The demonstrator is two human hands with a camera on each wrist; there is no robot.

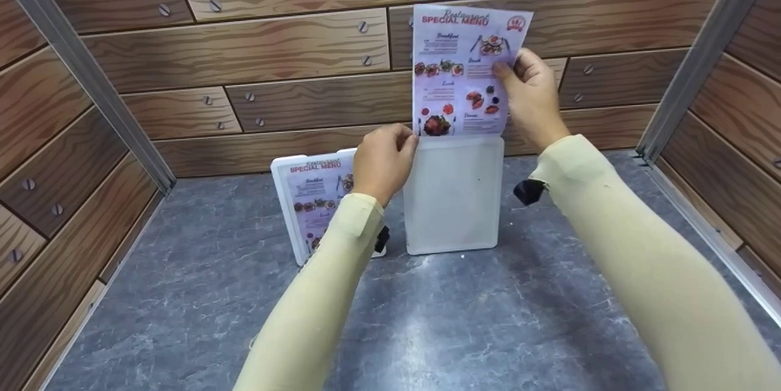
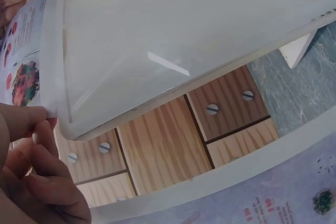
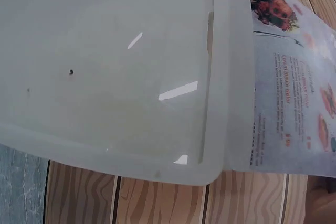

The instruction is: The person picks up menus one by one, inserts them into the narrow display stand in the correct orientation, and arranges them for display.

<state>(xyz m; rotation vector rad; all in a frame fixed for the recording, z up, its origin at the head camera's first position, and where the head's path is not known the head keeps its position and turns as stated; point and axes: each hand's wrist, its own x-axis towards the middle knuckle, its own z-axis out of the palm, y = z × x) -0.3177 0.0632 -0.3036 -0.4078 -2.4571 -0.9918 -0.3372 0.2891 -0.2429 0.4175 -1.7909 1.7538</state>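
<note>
A printed restaurant menu sheet [image 1: 451, 77] stands upright above a white menu stand [image 1: 454, 196] with a clear glossy front. The sheet's bottom edge meets the stand's top edge; how far it has entered the slot I cannot tell. My left hand [image 1: 381, 162] pinches the sheet's lower left corner, beside the stand's top corner. Higher up, my right hand [image 1: 534, 95] grips the sheet's right edge between thumb and fingers. In the right wrist view, the lower part of the menu sheet [image 3: 294, 93] curves slightly away from the stand's rim [image 3: 216, 103].
Left of it, a second white stand [image 1: 289, 214] holds a similar menu, partly hidden by my left arm. Both stand on a grey marbled tabletop [image 1: 427, 318]. A wood-patterned back wall [image 1: 305, 98] rises close behind, with metal posts [image 1: 91, 68] at the corners.
</note>
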